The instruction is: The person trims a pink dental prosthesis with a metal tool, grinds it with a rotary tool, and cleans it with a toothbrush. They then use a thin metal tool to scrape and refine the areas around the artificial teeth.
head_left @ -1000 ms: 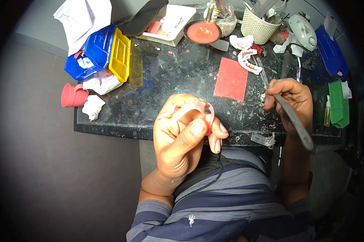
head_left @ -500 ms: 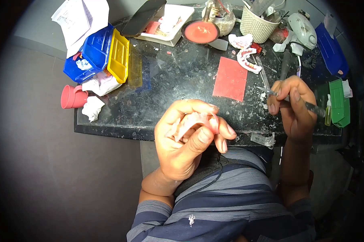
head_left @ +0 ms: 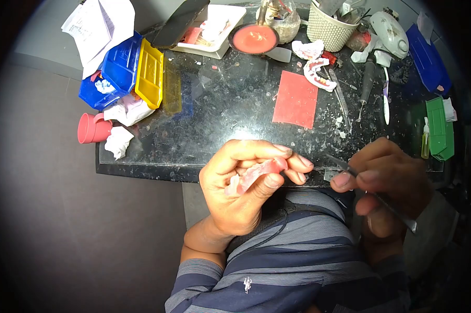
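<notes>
My left hand [head_left: 235, 193] holds a curved pink wax piece [head_left: 257, 173] between thumb and fingers, in front of the table's near edge. To its right, my right hand [head_left: 384, 182] grips a thin metal tool [head_left: 389, 206], its pointed tip toward the left and its flat end at the lower right. The two hands are apart, and the tool does not touch the pink piece. Beyond them a red wax sheet [head_left: 295, 99] lies on the dark table [head_left: 220, 115], beside a white dental model with teeth [head_left: 319, 75].
Blue bins [head_left: 122, 65], a yellow bin [head_left: 150, 73] and a pink mug [head_left: 93, 128] stand at left. At the back are a white tray [head_left: 214, 49], a pan of red wax [head_left: 254, 39] and a woven basket [head_left: 329, 28]. A green box [head_left: 440, 128] is at right.
My right hand has come down toward the table's near edge with the tool. My left hand has lowered slightly and turned the pink piece, showing more of its rough side.
</notes>
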A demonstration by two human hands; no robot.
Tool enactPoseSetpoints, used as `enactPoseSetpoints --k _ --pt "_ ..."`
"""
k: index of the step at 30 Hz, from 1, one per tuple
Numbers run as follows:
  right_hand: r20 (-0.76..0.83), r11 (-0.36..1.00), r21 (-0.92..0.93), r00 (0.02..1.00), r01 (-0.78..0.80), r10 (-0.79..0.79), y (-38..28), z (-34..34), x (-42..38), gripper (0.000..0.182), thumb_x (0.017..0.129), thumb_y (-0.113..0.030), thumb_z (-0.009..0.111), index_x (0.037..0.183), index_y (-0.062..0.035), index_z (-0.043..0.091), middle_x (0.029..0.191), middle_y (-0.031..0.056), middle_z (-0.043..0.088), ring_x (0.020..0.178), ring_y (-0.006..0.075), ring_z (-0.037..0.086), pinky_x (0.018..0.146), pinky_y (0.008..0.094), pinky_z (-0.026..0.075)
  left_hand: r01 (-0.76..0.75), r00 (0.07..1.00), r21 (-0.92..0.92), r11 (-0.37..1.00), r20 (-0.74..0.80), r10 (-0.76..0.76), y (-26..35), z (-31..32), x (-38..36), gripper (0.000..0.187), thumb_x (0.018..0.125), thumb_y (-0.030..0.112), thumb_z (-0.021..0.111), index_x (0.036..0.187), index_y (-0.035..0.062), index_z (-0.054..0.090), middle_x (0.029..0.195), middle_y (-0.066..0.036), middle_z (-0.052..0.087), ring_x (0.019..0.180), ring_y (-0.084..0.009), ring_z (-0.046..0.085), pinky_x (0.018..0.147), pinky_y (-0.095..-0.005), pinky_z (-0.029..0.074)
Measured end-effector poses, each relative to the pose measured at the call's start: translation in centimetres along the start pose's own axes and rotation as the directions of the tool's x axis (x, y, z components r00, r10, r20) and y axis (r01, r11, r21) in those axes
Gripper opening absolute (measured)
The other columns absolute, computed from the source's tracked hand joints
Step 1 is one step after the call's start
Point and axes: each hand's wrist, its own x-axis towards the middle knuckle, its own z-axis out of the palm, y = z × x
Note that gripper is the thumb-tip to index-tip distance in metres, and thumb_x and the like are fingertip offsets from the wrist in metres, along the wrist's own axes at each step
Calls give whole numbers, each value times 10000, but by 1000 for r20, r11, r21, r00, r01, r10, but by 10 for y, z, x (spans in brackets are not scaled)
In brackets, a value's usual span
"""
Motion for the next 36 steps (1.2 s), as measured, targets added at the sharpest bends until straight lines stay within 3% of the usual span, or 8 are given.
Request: enactPoseSetpoints --k 1,7,11,13,20,27,29,36 --pt "118 998 -58 993 35 -28 -2 -4 3 310 914 -302 667 1074 -51 582 895 155 680 766 207 625 620 294 488 -18 1000 32 999 -18 19 0 1 -1 238 932 25 621 1126 -87 540 1000 -267 664 905 -285 686 827 -397 570" --pt "60 981 -22 980 193 -191 0 15 8 256 904 -196 670 1064 -13 589 1080 209 634 844 302 666 717 387 581 -133 991 173 976 31 130 -4 2 0 219 920 -31 609 1126 -65 545 1043 -254 647 995 -303 671 851 -400 565" --pt "78 980 25 977 196 -198 -3 24 8 243 894 -166 678 1034 11 588 1057 212 638 931 359 679 809 444 599 -199 980 193 961 65 190 -8 -1 0 166 957 8 573 1109 -59 571 1019 -239 655 968 -301 676 752 -340 569" --pt "113 980 -5 974 201 -199 -3 27 9 231 888 -158 684 999 22 592 1036 223 652 994 388 676 840 469 597 -210 977 298 931 110 185 -6 -5 1 160 969 38 567 1095 -60 580 1021 -241 658 927 -288 680 718 -318 568" --pt "101 972 -8 967 236 -234 0 32 7 235 879 -159 694 952 42 595 998 238 677 1015 387 677 876 489 580 -338 941 391 856 121 316 -13 -9 4 164 960 100 601 1022 -50 624 900 -187 691 842 -306 695 735 -384 554" --pt "138 971 -19 962 239 -235 -2 30 6 245 879 -140 691 973 66 596 1018 247 668 1036 396 668 908 495 562 -351 936 461 815 139 324 -11 -12 4 155 950 108 618 996 -39 635 901 -172 691 818 -296 698 735 -380 553" --pt "139 970 -20 961 242 -237 -2 31 6 244 878 -136 692 975 67 597 1021 249 667 1030 396 670 914 497 559 -385 923 486 784 209 324 -12 -17 3 408 920 345 664 1015 -36 553 873 -183 642 805 -299 664 726 -430 554" --pt "126 969 -23 962 247 -242 -2 32 7 234 856 -112 712 960 65 600 1024 250 667 1025 394 673 913 490 562 -369 929 511 776 178 325 -10 -13 2 431 927 379 649 1011 -33 553 863 -162 635 792 -293 661 721 -427 550"
